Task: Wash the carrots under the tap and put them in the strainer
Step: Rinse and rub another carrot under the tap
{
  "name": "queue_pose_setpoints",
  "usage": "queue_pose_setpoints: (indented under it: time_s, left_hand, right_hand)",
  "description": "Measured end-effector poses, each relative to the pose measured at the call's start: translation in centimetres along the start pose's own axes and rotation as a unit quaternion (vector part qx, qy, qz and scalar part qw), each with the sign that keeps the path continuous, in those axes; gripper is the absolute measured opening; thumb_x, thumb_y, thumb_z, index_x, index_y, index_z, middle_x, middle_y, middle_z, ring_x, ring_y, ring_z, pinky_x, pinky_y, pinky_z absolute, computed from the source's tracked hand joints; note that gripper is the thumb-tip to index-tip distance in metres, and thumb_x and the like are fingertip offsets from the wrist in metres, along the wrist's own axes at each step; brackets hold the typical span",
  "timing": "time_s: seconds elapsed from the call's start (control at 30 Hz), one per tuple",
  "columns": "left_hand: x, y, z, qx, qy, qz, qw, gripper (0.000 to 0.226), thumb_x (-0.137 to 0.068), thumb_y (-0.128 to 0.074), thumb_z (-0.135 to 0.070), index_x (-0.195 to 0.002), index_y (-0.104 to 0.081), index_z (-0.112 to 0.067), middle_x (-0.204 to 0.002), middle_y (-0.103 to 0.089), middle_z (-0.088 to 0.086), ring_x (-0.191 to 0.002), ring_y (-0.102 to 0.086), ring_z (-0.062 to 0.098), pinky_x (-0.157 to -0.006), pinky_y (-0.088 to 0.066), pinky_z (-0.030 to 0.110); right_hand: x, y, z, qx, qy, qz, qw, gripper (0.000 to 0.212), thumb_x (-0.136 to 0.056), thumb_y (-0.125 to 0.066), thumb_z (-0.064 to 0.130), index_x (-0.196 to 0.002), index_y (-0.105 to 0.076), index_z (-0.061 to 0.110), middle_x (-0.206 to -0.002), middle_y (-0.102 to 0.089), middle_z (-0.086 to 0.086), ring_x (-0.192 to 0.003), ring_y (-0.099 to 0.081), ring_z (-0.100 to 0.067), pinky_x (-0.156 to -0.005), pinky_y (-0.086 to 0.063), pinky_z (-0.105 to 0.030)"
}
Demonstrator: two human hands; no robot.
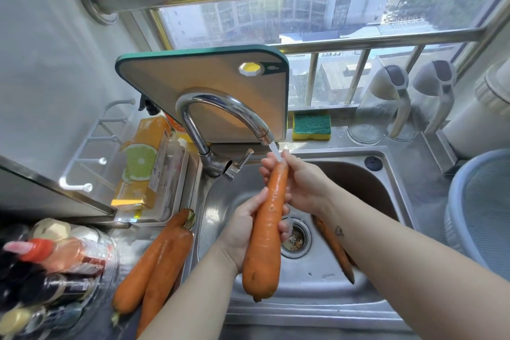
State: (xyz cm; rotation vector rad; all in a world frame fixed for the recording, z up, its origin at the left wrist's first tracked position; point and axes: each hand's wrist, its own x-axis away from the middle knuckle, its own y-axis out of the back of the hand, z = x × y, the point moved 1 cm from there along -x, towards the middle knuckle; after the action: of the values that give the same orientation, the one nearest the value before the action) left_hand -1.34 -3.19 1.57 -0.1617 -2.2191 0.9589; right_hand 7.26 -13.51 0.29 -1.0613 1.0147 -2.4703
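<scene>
Left hand (242, 232) and right hand (300, 185) both clasp the long wet orange carrot (266, 226) beneath the curved chrome tap (220, 116). Risk: slippery skin; it may drop into the steel sink (317, 279).

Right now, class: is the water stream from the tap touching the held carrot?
Touching. The head view shows the stream meeting the thin tip of the carrot between the fingers.

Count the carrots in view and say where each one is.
4. One carrot is held in both hands under the tap, two carrots lie on the counter left of the sink, and one lies in the basin, partly hidden by the right forearm.
</scene>
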Motion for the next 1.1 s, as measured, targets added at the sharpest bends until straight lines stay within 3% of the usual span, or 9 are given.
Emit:
queue_pose_setpoints:
  time_s: [0.07, 0.17, 0.27, 0.43, 0.6, 0.73, 0.83, 0.93, 1.1]
  left_hand:
    - [0.0, 0.2, -0.1, 0.039, 0.011, 0.023, 0.999, 0.043, -0.089, -0.046, -0.037, -0.092, -0.069, 0.000, -0.078, -0.055, 0.009, -0.051, -0.056, 0.014, -0.049, -0.052, 0.025]
    - [-0.3, 0.6, -0.2, 0.033, 0.023, 0.022, 0.999, 0.046, -0.088, -0.046, -0.037, -0.092, -0.072, 0.001, -0.077, -0.057, 0.010, -0.054, -0.059, 0.015, -0.051, -0.053, 0.025]
    - [-0.7, 0.8, -0.6, 0.007, 0.018, -0.010, 1.000, 0.045, -0.086, -0.049, -0.037, -0.107, -0.062, 0.001, -0.077, -0.062, 0.011, -0.059, -0.062, 0.017, -0.052, -0.054, 0.025]
    - [-1.0, 0.4, -1.0, -0.053, 0.011, -0.061, 0.997, 0.040, -0.093, -0.044, -0.038, -0.109, -0.061, -0.005, -0.079, -0.069, 0.011, -0.058, -0.061, 0.016, -0.055, -0.052, 0.027]
    - [-1.3, 0.3, -1.0, -0.095, 0.011, -0.098, 0.991, 0.042, -0.099, -0.042, -0.037, -0.114, -0.058, -0.001, -0.082, -0.068, 0.014, -0.056, -0.061, 0.020, -0.060, -0.053, 0.033]
    - [-1.4, -0.1, -1.3, -0.109, -0.004, -0.101, 0.989, 0.041, -0.098, -0.043, -0.038, -0.103, -0.061, -0.002, -0.072, -0.066, 0.009, -0.052, -0.060, 0.019, -0.053, -0.053, 0.028]
    - [-1.9, -0.2, -1.3, -0.145, -0.020, -0.110, 0.983, 0.043, -0.095, -0.048, -0.042, -0.104, -0.062, -0.003, -0.074, -0.067, 0.009, -0.055, -0.062, 0.018, -0.054, -0.054, 0.028]
    - [-2.6, -0.3, -1.4, -0.169, -0.038, -0.113, 0.978, 0.043, -0.091, -0.054, -0.044, -0.101, -0.063, -0.004, -0.073, -0.069, 0.010, -0.060, -0.064, 0.019, -0.064, -0.054, 0.032]
    - [-4.0, -0.6, -2.3, -0.190, -0.055, -0.075, 0.977, 0.049, -0.081, -0.064, -0.044, -0.111, -0.061, -0.005, -0.077, -0.069, 0.011, -0.064, -0.066, 0.018, -0.061, -0.057, 0.030]
  right_hand:
    - [0.4, 0.4, 0.0, 0.003, 0.004, 0.024, 1.000, 0.036, -0.103, -0.032, 0.031, -0.107, -0.059, 0.008, -0.093, -0.072, -0.005, -0.081, -0.070, -0.014, -0.073, -0.053, -0.025]
    - [0.7, 1.0, 0.1, 0.071, 0.040, 0.027, 0.996, 0.034, -0.104, -0.032, 0.025, -0.113, -0.055, 0.002, -0.103, -0.070, -0.010, -0.091, -0.068, -0.019, -0.058, -0.053, -0.025]
    - [0.9, 1.6, 0.6, 0.191, 0.089, 0.011, 0.978, 0.033, -0.102, -0.039, 0.017, -0.120, -0.053, -0.008, -0.096, -0.067, -0.010, -0.086, -0.063, -0.022, -0.071, -0.050, -0.031]
    - [1.5, 1.6, 0.4, 0.262, 0.067, 0.058, 0.961, 0.015, -0.096, -0.051, 0.010, -0.107, -0.055, 0.001, -0.079, -0.054, -0.008, -0.061, -0.051, -0.014, -0.054, -0.045, -0.024]
    - [-0.1, 1.3, 0.2, 0.362, 0.118, -0.054, 0.923, 0.024, -0.098, -0.050, 0.028, -0.090, -0.060, 0.008, -0.083, -0.058, -0.012, -0.069, -0.053, -0.021, -0.063, -0.045, -0.030]
    - [-0.6, 1.2, 0.5, 0.353, 0.120, -0.131, 0.918, 0.041, -0.097, -0.046, 0.043, -0.088, -0.065, 0.007, -0.078, -0.063, -0.010, -0.068, -0.059, -0.020, -0.066, -0.050, -0.030]
    - [-0.6, 1.0, 0.9, 0.280, 0.092, -0.164, 0.941, 0.045, -0.097, -0.045, 0.046, -0.096, -0.066, 0.006, -0.077, -0.070, -0.006, -0.066, -0.063, -0.016, -0.068, -0.051, -0.030]
    - [-0.2, 1.0, 1.5, 0.232, 0.052, -0.133, 0.962, 0.042, -0.099, -0.043, 0.043, -0.106, -0.065, 0.007, -0.086, -0.072, -0.006, -0.070, -0.061, -0.016, -0.064, -0.051, -0.029]
    - [0.7, 2.1, 2.4, 0.315, 0.057, -0.058, 0.945, 0.041, -0.093, -0.056, 0.037, -0.114, -0.065, 0.002, -0.091, -0.066, -0.006, -0.083, -0.061, -0.017, -0.075, -0.051, -0.028]
